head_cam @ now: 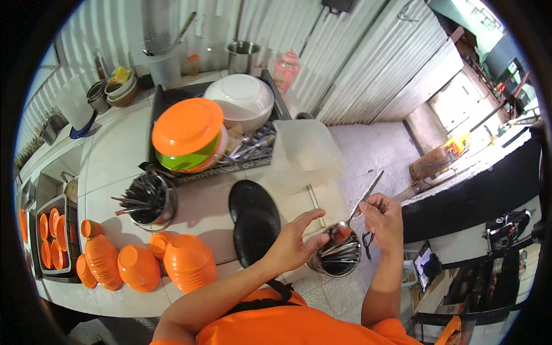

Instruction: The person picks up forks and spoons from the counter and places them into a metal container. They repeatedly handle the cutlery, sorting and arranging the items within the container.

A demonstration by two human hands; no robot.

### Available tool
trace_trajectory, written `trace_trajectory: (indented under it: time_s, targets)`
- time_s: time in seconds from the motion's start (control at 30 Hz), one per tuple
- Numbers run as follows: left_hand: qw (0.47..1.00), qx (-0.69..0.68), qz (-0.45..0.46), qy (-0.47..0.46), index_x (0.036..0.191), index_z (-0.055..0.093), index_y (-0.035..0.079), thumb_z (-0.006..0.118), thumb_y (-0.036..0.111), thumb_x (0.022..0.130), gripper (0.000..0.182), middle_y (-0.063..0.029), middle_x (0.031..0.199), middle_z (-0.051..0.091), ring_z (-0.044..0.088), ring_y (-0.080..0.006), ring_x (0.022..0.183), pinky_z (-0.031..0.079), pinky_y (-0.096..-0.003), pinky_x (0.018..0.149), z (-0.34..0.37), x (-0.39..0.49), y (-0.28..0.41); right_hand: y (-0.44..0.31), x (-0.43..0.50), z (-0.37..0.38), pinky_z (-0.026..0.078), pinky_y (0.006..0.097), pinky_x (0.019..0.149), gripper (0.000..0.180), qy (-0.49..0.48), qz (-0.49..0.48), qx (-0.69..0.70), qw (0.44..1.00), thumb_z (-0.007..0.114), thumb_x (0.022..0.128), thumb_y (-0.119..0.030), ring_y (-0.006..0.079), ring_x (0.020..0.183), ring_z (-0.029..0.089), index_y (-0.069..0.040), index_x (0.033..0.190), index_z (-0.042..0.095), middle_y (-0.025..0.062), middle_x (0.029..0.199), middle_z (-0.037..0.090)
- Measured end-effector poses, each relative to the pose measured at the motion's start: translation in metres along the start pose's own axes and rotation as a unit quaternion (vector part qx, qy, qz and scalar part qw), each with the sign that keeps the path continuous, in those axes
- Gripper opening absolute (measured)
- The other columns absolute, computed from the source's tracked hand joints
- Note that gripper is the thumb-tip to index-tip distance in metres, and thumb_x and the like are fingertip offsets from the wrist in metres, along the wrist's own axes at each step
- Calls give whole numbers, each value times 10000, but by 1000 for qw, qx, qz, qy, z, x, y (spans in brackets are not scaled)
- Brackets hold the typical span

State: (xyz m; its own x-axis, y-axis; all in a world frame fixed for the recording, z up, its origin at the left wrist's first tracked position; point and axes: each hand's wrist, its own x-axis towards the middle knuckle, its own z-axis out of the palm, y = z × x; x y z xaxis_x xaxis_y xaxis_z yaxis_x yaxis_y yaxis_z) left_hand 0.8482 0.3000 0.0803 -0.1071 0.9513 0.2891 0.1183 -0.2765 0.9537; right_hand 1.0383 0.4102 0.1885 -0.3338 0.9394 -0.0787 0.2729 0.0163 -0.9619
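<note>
My right hand holds a metal spoon by its handle, bowl end down, above a round metal container filled with cutlery. Another dark utensil hangs below the same hand. My left hand is over the container's left rim, thumb and fingers apart, with nothing in it. The spoon's bowl is near the left fingertips; whether they touch, I cannot tell. Inside the container the utensils lie close together. Left of it, on the tiled counter, are black oval plates, partly behind my left forearm.
Stacked orange bowls stand front left, near a metal pail of dark-handled utensils. A black crate holds white bowls, orange and green plates and spoons. Beside it is a translucent plastic container. A sink with orange dishes is far left.
</note>
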Motion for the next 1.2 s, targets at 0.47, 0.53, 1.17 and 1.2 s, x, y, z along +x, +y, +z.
trace_trajectory:
  time_s: [0.47,0.53,1.17,1.2]
  targets:
    - [908,-77,73,406,1014,643,23,693,-23,911,124,-64,908,731,708,-133,850,565,-282,797,-298,-118,17,-78,8,350,302,200,469,366,-161,-146,282,935,494,1085,-420,32,554,393,-96,976,625,-43,752,481]
    - [884,21,65,462,1002,638,14,677,-43,930,100,-76,923,726,701,-136,856,556,-269,802,-341,-145,8,-62,21,403,349,204,480,359,-214,-162,324,907,483,1085,-441,38,570,401,-120,978,604,-34,812,502]
    - [944,162,-74,279,1266,615,-10,655,-8,939,330,-104,1220,644,614,-216,1132,497,-362,995,-220,-119,-5,99,-86,66,521,446,925,325,206,-186,-322,905,607,810,105,355,1038,652,-57,1073,707,168,1058,678]
    - [969,130,-39,205,1262,620,-5,678,6,913,354,-106,1185,661,620,-214,1107,504,-364,960,-182,-108,-8,107,-89,32,541,430,886,286,262,-125,-306,907,606,818,110,334,967,680,-53,1024,720,159,1022,694]
